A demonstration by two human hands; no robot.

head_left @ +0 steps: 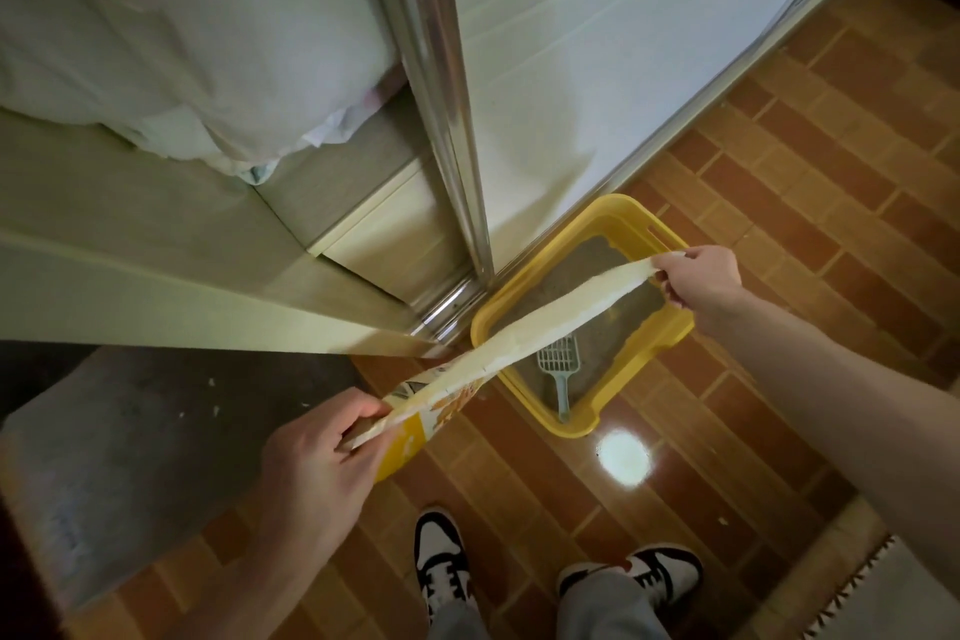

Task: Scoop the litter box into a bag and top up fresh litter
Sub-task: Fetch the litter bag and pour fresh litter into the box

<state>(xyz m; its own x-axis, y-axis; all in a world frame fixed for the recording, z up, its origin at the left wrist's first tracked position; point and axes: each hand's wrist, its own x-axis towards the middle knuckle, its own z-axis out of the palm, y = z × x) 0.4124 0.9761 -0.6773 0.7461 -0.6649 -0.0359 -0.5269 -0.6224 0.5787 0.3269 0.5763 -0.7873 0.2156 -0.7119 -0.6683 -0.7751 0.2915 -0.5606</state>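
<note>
A yellow litter box (670, 343) sits on the brick-pattern floor against a sliding door. Grey litter covers its bottom, and a pale blue slotted scoop (560, 369) lies inside near the front. I hold a yellow and white litter bag (415, 424) above the floor, left of the box. My left hand (317, 468) grips the bag's top corner. My right hand (701, 283) pinches the far end of a long white strip (540, 322) torn along the bag's top, stretched over the box.
A metal door frame (457, 146) and white door panel stand behind the box. A grey mat (130, 457) lies at the left, a fringed rug (883, 592) at the lower right. My two shoes (441, 556) stand near the bottom edge. A bright light reflection (623, 457) marks the floor.
</note>
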